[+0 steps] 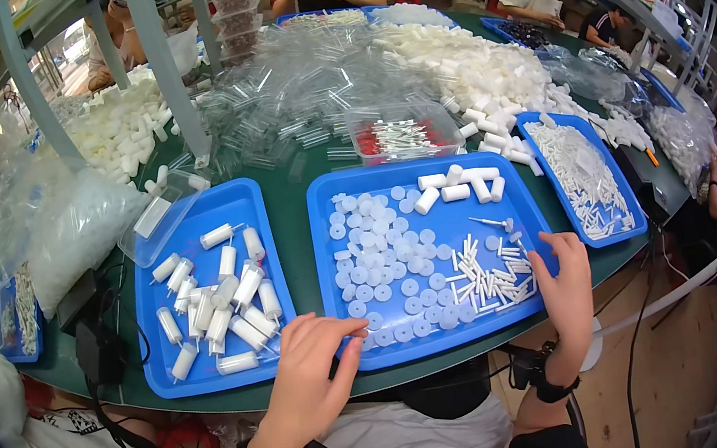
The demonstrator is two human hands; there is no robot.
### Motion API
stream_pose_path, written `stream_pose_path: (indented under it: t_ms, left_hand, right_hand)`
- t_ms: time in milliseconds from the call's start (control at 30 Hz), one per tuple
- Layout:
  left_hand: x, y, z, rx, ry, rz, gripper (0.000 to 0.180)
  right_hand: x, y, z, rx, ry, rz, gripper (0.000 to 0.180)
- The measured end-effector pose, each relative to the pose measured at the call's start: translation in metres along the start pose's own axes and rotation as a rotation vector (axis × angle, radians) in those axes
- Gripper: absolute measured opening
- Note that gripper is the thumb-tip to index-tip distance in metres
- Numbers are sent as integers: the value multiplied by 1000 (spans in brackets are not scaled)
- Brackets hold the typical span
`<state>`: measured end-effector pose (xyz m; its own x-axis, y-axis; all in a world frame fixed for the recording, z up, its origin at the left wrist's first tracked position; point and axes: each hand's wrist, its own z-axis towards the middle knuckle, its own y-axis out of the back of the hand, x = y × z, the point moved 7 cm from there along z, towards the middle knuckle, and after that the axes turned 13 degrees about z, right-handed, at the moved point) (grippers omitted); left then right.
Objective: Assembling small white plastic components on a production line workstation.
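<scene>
My left hand (313, 370) reaches over the near left rim of the middle blue tray (323, 256). Its thumb and fingers are apart, with the fingertips beside translucent round discs (376, 238); whether they touch one I cannot tell. Over the same tray's right edge is my right hand (566, 286), thumb and index finger apart and nothing visible between them. Short white rods (490, 277) lie loose beside its thumb. A thin rod with a disc-like end (492, 223) lies above them. Several white cylinders (456, 193) sit in the tray's far right part.
At left, another blue tray (152, 317) holds white cylinders with thin rods attached. A third tray (540, 143) at right is full of small white rods. Beyond stand a clear box (401, 137) of red and white pieces, heaped clear tubes (293, 86) and white cylinders. Co-workers sit across the table.
</scene>
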<state>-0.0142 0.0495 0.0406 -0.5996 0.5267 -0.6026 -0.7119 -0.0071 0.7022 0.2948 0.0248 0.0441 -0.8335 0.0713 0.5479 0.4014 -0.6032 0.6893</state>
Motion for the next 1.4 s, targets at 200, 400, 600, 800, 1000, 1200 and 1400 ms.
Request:
stream_pose_path:
  t_ms: [200,400,600,800,1000,1200,1400]
  left_hand:
    - [2,-9,19,150,-139,152,15]
    - [-1,-29,31,131,-202,372,18]
    - [3,-33,29,136,-186,433,17]
    - [2,-34,27,133,-200,430,13]
    - [2,-32,25,194,-194,369,14]
    - [1,-30,27,195,-185,365,16]
    - [12,-21,33,202,40,81,15]
  right_hand:
    - [67,12,31,611,289,-29,26]
    - [108,-52,97,1195,474,-80,29]
    - [81,-157,191,966,597,-281,16]
    - [53,-196,215,788,696,-245,9]
    - [62,-191,210,770,672,-212,10]
    - [65,-140,219,616,683,-48,10]
    - [108,-70,159,350,752,86,7]
